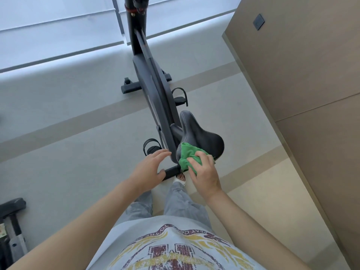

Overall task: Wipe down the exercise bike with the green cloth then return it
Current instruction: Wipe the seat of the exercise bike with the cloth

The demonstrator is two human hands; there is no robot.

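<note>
At the saddle, right hand clutches green cloth; left hand hovers, fingers spread.

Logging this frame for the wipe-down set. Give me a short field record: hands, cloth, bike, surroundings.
right hand: holds the green cloth against the rear edge of the saddle
left hand: fingers straight, held over the rear base bar; contact unclear
bike: dark frame, upright on the floor, two pedals with straps
wipe stage: cloth on the saddle, not yet returned
surroundings: pale tiled floor, tan wall panel to the right, dark equipment at lower left
</note>
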